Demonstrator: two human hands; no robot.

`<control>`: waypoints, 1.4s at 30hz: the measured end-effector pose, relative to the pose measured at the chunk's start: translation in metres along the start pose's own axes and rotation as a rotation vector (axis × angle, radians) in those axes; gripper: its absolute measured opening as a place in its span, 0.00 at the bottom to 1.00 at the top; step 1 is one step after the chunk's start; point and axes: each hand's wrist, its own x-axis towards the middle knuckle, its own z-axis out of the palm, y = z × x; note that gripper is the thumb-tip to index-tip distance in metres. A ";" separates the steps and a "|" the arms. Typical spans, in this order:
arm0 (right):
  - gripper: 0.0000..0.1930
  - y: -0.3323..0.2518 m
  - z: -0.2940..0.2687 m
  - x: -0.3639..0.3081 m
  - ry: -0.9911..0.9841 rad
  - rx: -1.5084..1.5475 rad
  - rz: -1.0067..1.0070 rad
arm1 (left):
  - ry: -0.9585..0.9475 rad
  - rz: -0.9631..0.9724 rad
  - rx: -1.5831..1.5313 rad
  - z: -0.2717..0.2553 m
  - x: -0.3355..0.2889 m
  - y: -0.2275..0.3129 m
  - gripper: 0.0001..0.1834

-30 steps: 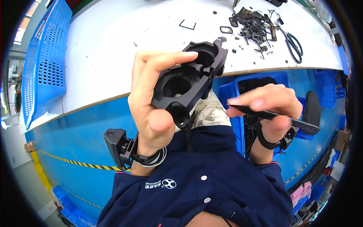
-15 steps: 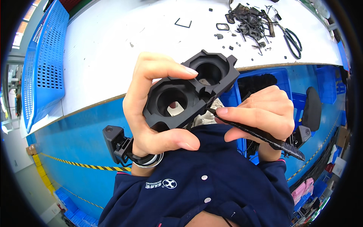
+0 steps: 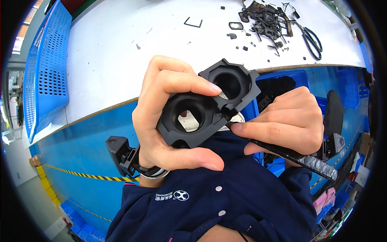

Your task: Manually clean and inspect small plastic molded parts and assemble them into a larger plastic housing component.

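White surface (image 3: 121, 60) stretches out beyond both hands, with a wooden edge and a bright blue front panel dropping below it. Up past the right hand, at the far side, sits a heap of black plastic offcuts (image 3: 266, 20) with loose crumbs scattered round it, and just beside that heap lie black-handled scissors (image 3: 311, 38). A thin black frame piece (image 3: 192, 22) lies alone, straight beyond the hands. Off beyond the left hand a blue perforated crate (image 3: 42, 68) stands tilted on the surface's edge. Below the right hand, blue bins (image 3: 296, 78) are tucked under the surface, and yellow-black tape (image 3: 76, 173) runs along the floor below the left wrist.

Now the hands: the left hand (image 3: 169, 121) is clamped around a black moulded part (image 3: 209, 103) with two round wells, held up close between the surface's edge and the person's dark blue shirt (image 3: 209, 201), thumb below, fingers over the top. The right hand (image 3: 284, 125) pinches a black slim tool (image 3: 290, 155), its tip touching the part's lower right edge.

Compared with half a second ago, the part sits turned a shade more face-on, and the tool's tip has closed in from just beside the part to right against its edge. Both grips hold as before.
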 end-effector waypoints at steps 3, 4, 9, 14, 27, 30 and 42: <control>0.14 0.002 0.002 -0.001 0.015 -0.005 -0.023 | -0.015 0.016 0.003 0.000 0.000 0.000 0.46; 0.14 0.002 0.003 -0.001 0.017 -0.011 -0.034 | -0.022 0.026 0.008 -0.001 0.001 -0.001 0.46; 0.14 0.007 0.007 0.000 0.047 -0.041 -0.086 | -0.050 0.023 -0.050 -0.001 0.001 -0.002 0.42; 0.15 -0.001 0.007 0.005 -0.032 -0.127 -0.004 | 0.007 -0.067 -0.110 0.005 0.002 0.001 0.34; 0.16 -0.008 0.033 -0.007 0.108 -0.486 0.061 | 0.442 -0.499 -0.725 0.025 0.001 0.008 0.23; 0.15 -0.005 0.025 -0.012 0.335 -0.440 0.143 | 0.413 -0.450 -0.634 0.028 -0.003 0.003 0.23; 0.22 0.024 0.018 -0.028 0.635 0.217 0.310 | 0.209 0.141 -0.287 0.023 -0.001 -0.009 0.36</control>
